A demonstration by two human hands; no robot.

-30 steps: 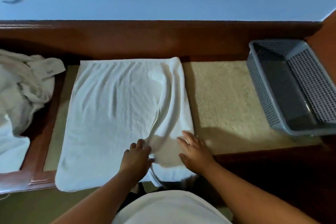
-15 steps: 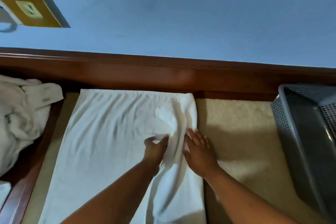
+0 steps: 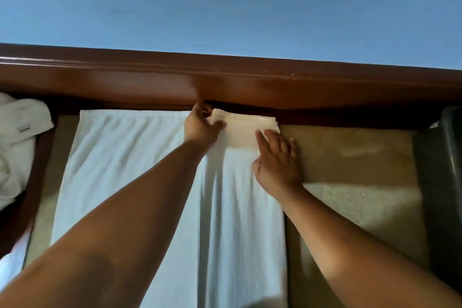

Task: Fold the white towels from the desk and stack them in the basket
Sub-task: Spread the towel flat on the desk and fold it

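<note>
Under right hand (image 3: 275, 157), in left hand (image 3: 200, 127) — towel (image 3: 125, 182).

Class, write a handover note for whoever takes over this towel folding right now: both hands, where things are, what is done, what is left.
Left hand: its grip pinches the far edge of the towel.
Right hand: flat, pressing the towel's right edge.
The towel lies on the mat; the unfolded pile is at left; the basket is at right, its inside hidden.
Done: the towel's right side is folded over lengthwise.
Left: finish folding, put it in the basket, then do the pile.
</note>
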